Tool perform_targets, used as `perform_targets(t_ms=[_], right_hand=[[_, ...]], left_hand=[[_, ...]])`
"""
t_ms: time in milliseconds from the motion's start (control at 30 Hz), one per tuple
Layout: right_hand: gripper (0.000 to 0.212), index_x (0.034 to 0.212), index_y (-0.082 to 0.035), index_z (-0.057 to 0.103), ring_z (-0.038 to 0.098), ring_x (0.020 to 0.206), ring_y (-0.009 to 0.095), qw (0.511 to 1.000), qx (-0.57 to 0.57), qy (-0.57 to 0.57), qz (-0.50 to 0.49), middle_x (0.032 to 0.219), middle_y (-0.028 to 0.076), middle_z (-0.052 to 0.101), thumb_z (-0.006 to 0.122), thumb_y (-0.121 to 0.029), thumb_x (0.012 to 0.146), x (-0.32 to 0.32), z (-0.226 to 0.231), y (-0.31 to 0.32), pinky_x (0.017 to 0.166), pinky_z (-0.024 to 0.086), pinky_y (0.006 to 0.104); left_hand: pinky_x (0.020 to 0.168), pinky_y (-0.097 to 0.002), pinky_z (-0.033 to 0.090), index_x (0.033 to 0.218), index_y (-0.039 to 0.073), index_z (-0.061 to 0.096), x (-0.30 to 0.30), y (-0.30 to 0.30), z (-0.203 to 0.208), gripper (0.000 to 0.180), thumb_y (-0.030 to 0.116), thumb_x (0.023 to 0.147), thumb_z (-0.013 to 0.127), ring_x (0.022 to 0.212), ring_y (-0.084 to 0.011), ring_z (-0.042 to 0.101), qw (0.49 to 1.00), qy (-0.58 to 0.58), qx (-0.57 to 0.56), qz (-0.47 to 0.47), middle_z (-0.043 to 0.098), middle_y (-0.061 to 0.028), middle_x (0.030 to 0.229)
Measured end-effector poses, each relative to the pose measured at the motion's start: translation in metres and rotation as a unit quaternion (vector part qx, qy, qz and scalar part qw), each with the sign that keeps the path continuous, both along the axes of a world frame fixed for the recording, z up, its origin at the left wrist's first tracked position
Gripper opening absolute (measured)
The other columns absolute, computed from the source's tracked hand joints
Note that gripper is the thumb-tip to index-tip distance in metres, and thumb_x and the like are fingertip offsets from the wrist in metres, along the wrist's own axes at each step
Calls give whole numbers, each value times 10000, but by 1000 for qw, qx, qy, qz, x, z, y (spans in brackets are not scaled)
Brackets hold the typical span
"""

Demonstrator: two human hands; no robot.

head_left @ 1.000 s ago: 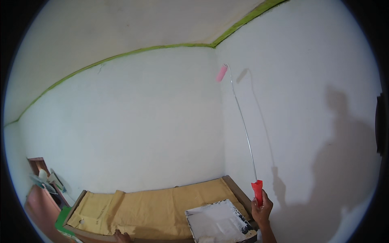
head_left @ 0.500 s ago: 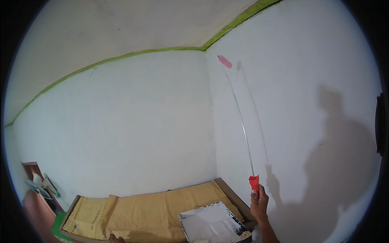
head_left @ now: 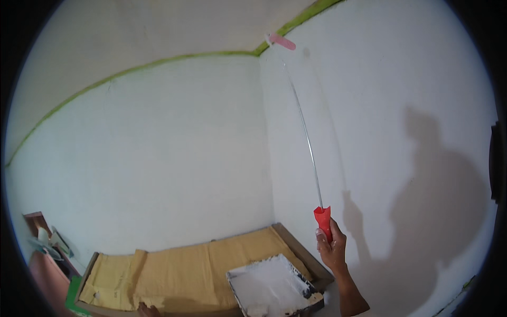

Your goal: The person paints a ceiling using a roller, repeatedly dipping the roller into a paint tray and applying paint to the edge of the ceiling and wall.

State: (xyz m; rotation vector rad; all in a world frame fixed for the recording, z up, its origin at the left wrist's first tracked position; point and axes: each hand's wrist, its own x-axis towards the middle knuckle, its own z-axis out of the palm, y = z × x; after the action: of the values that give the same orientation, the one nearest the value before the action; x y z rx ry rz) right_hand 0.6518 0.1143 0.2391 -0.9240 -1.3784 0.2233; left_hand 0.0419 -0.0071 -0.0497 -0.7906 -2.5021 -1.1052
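Observation:
My right hand (head_left: pixel 331 247) is closed around the red handle of a long-framed paint roller (head_left: pixel 306 129). Its thin metal rod reaches up the right-hand white wall (head_left: pixel 380 79). The pink roller sleeve (head_left: pixel 283 42) is at the top of that wall, beside the green strip (head_left: pixel 301 21) under the ceiling; whether it touches the surface is hard to tell. My left hand (head_left: pixel 148 310) shows only partly at the lower edge, at the near side of the brown paper (head_left: pixel 179 274); its fingers are too small and dark to make out.
The brown paper covers a low, framed piece of furniture (head_left: pixel 296 245) in the corner. On it sits a black paint tray (head_left: pixel 315 302) with white paint. A fan (head_left: pixel 48 245) and a green object (head_left: pixel 74 296) are at the far left. My shadow falls on the right wall.
The roller has moved upward, its sleeve rising from the upper wall to the green strip. My right hand has risen with the handle. The view has shifted slightly.

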Motion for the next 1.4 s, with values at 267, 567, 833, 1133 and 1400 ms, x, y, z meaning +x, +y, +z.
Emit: perform_targets(t_ms=[267, 567, 833, 1133, 1400], right_hand=[[352, 1062, -36, 428, 450, 502, 53, 965, -232, 67, 101, 672, 8, 525, 689, -74, 829, 0, -49, -48, 463, 390, 226], [248, 1048, -18, 530, 468, 563, 54, 910, -377, 56, 165, 760, 12, 533, 588, -32, 808, 43, -115, -109, 490, 402, 218], [233, 972, -1, 534, 495, 524, 69, 815, -575, -73, 10, 666, 24, 544, 666, -104, 810, 75, -118, -157, 474, 413, 240], [172, 827, 18, 580, 507, 508, 88, 771, -624, -120, -22, 621, 37, 549, 681, -121, 822, 101, -142, -224, 485, 414, 266], [190, 785, 17, 568, 482, 517, 105, 761, -622, -183, -19, 610, 58, 532, 692, -125, 804, 96, -139, -225, 498, 399, 282]], left_hand=[[938, -468, 419, 1172, -24, 548, -23, 22, -23, 448, 159, 773, 636, 1082, -369, 543, 998, -1, -60, -35, 610, -187, 1122], [929, -452, 421, 1153, 63, 582, -11, 17, 13, 425, 247, 774, 635, 1075, -344, 566, 990, -23, -140, -1, 644, -133, 1108], [921, -438, 434, 1144, 117, 611, -14, 27, 12, 405, 272, 771, 640, 1057, -314, 590, 986, -9, -163, 20, 666, -84, 1101], [921, -433, 438, 1137, 90, 615, -20, 24, 7, 414, 278, 769, 638, 1042, -316, 600, 985, -6, -171, 9, 675, -89, 1088], [944, -422, 428, 1161, 110, 610, -18, 25, 10, 426, 296, 778, 621, 1064, -308, 595, 979, -10, -200, 30, 670, -78, 1121]])
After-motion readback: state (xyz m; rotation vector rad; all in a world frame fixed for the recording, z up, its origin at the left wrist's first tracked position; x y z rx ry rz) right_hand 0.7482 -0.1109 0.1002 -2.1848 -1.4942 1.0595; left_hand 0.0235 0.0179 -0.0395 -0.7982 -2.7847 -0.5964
